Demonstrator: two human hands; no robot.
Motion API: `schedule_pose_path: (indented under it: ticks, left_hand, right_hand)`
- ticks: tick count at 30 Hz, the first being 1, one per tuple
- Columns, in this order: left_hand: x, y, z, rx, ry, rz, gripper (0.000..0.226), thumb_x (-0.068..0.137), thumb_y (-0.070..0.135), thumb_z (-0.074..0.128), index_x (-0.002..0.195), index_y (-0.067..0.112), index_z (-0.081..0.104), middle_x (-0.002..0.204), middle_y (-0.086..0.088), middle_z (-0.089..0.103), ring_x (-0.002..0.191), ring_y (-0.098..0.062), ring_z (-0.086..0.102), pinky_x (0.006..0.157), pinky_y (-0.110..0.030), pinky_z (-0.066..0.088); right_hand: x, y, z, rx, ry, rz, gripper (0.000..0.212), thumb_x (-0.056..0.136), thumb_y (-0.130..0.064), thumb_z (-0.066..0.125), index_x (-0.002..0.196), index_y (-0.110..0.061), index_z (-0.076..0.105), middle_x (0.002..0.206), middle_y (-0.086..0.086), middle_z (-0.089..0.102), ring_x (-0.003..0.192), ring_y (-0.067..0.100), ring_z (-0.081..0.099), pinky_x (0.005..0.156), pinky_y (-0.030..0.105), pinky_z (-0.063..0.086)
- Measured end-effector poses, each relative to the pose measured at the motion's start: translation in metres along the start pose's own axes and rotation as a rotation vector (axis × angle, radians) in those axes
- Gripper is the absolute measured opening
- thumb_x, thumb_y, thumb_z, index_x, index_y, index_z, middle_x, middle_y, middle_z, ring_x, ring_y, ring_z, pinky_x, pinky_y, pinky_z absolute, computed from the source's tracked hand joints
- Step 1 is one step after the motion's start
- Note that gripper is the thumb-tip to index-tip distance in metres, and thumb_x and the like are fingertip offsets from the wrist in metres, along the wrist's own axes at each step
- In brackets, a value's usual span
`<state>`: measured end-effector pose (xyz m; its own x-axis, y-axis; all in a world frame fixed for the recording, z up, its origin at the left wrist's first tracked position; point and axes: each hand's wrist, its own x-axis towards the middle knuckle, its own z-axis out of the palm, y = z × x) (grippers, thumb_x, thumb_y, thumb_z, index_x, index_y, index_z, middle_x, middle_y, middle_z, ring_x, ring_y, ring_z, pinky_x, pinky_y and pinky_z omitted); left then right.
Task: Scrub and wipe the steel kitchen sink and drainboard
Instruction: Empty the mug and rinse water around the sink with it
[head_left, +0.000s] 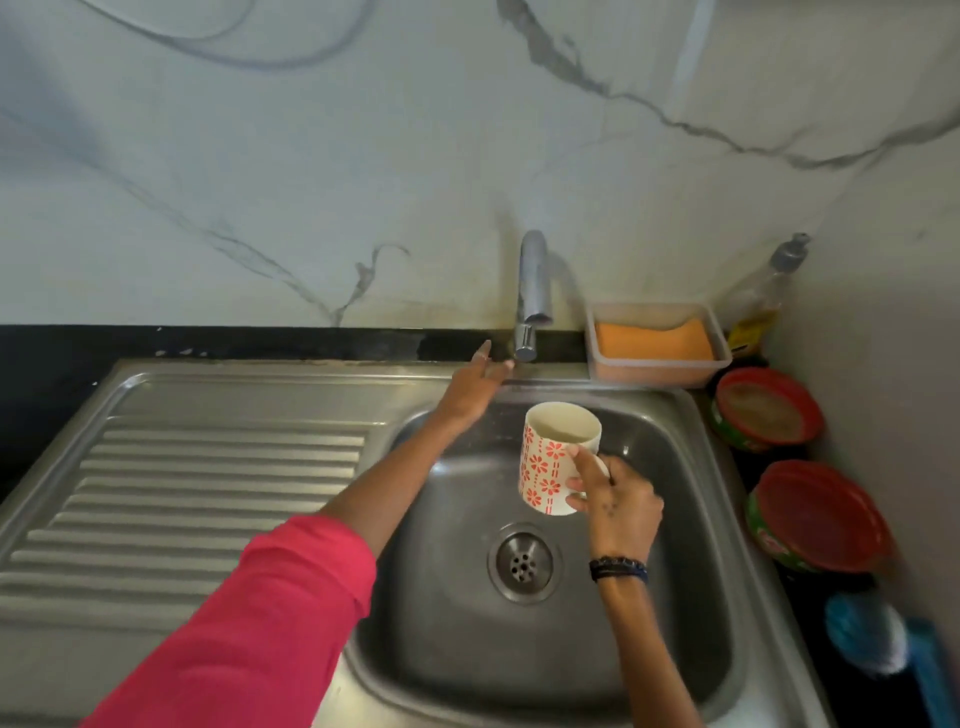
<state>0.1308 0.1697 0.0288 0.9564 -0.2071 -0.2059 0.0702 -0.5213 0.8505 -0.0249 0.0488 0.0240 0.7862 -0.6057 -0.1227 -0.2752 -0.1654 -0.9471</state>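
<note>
The steel sink (545, 597) sits in the dark table (47, 374), its ribbed drainboard (208, 499) spreading to the left of the basin and the drain (523, 563) near the basin's middle. Above the basin, just behind the drain, the right hand (618, 501) holds a white mug with red flowers (553, 460) upright, its grip closed on the handle side with the thumb up on the rim; the handle itself is hidden by the fingers. A dark band circles that wrist. The left hand (475, 387), on an arm in a pink sleeve (270, 623), reaches over the basin's back rim toward the tap (532, 296), fingers straight and its grip open, the fingertips just beside the tap's lower knob; whether they touch it I cannot tell. To the right of the tap a plastic tub holds an orange sponge (654, 340), with a pump bottle (763, 291) behind. Two red-lidded tubs (815, 514) stand right of the basin, and something blue (872, 639), blurred, lies nearer.
</note>
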Motion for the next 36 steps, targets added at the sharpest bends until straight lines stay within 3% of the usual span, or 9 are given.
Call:
schedule_pose_path:
  ticks: [5, 9, 14, 18, 22, 24, 28, 32, 36]
  left_hand:
    - [0.035, 0.044, 0.027, 0.277, 0.109, -0.010, 0.054, 0.093, 0.053, 0.040, 0.110, 0.005, 0.058, 0.102, -0.010, 0.063, 0.091, -0.024, 0.060, 0.077, -0.030, 0.043]
    - [0.057, 0.038, 0.030, 0.025, 0.203, -0.210, 0.033, 0.089, 0.029, 0.058, 0.107, 0.000, 0.058, 0.098, -0.011, 0.062, 0.095, -0.026, 0.061, 0.084, -0.032, 0.050]
    - [0.071, 0.014, 0.026, -0.427, 0.050, -0.374, 0.035, 0.098, 0.021, 0.042, 0.111, -0.007, 0.057, 0.100, -0.023, 0.067, 0.079, -0.029, 0.068, 0.079, -0.040, 0.056]
    - [0.069, 0.003, 0.023, -0.704, -0.052, -0.465, 0.041, 0.100, 0.027, 0.037, 0.116, -0.006, 0.055, 0.108, -0.021, 0.064, 0.091, -0.025, 0.065, 0.067, -0.027, 0.057]
    - [0.070, 0.000, 0.024, -0.828, -0.082, -0.501, 0.043, 0.101, 0.028, 0.036, 0.121, -0.006, 0.052, 0.117, -0.021, 0.062, 0.095, -0.024, 0.064, 0.065, -0.026, 0.057]
    - [0.074, -0.003, 0.023, -0.818, -0.096, -0.503, 0.043, 0.100, 0.029, 0.037, 0.121, -0.005, 0.053, 0.116, -0.019, 0.063, 0.093, -0.023, 0.065, 0.067, -0.027, 0.057]
    - [0.078, -0.010, 0.023, -0.785, -0.107, -0.496, 0.043, 0.100, 0.031, 0.035, 0.117, -0.003, 0.056, 0.113, -0.017, 0.065, 0.091, -0.020, 0.067, 0.072, -0.027, 0.057]
    - [0.077, -0.009, 0.026, -0.801, -0.096, -0.480, 0.039, 0.100, 0.031, 0.036, 0.101, 0.001, 0.061, 0.113, -0.017, 0.065, 0.092, -0.021, 0.066, 0.077, -0.029, 0.055]
    - [0.075, -0.005, 0.023, -0.841, -0.106, -0.510, 0.042, 0.099, 0.031, 0.038, 0.110, -0.003, 0.059, 0.115, -0.018, 0.064, 0.095, -0.022, 0.066, 0.074, -0.028, 0.056]
  right_hand:
    - [0.020, 0.009, 0.007, -0.075, -0.003, -0.075, 0.027, 0.087, -0.037, 0.060, 0.082, -0.013, 0.068, 0.077, 0.008, 0.073, 0.068, 0.018, 0.068, 0.061, 0.034, 0.057]
    - [0.021, 0.018, 0.017, -0.080, -0.046, -0.123, 0.054, 0.079, -0.063, 0.042, 0.088, -0.016, 0.066, 0.080, 0.006, 0.073, 0.072, 0.022, 0.069, 0.065, 0.039, 0.056]
    - [0.026, 0.029, 0.028, -0.141, -0.074, -0.141, 0.076, 0.071, -0.069, 0.023, 0.113, -0.021, 0.064, 0.088, 0.004, 0.073, 0.080, 0.022, 0.068, 0.070, 0.030, 0.052]
    - [0.030, 0.037, 0.035, -0.125, -0.103, -0.136, 0.071, 0.075, -0.069, 0.028, 0.118, -0.024, 0.063, 0.090, 0.001, 0.073, 0.083, 0.020, 0.067, 0.073, 0.035, 0.054]
    - [0.034, 0.041, 0.042, -0.058, -0.129, -0.044, 0.050, 0.085, -0.053, 0.050, 0.119, -0.019, 0.064, 0.093, 0.000, 0.072, 0.087, 0.014, 0.065, 0.071, 0.019, 0.050]
    - [0.036, 0.045, 0.046, 0.065, -0.151, 0.037, 0.043, 0.086, -0.043, 0.059, 0.119, -0.016, 0.065, 0.099, -0.001, 0.071, 0.095, 0.013, 0.064, 0.079, 0.026, 0.054]
    - [0.035, 0.052, 0.058, 0.211, -0.141, 0.139, 0.065, 0.070, -0.059, 0.055, 0.116, -0.014, 0.065, 0.108, -0.001, 0.068, 0.105, 0.014, 0.061, 0.092, 0.043, 0.052]
    - [0.035, 0.056, 0.068, 0.304, -0.132, 0.197, 0.056, 0.068, -0.058, 0.058, 0.112, -0.025, 0.068, 0.113, 0.003, 0.069, 0.111, 0.017, 0.061, 0.094, 0.046, 0.050]
    - [0.038, 0.058, 0.072, 0.276, -0.143, 0.189, 0.038, 0.068, -0.061, 0.055, 0.092, -0.036, 0.071, 0.104, 0.001, 0.071, 0.102, 0.019, 0.064, 0.088, 0.046, 0.052]
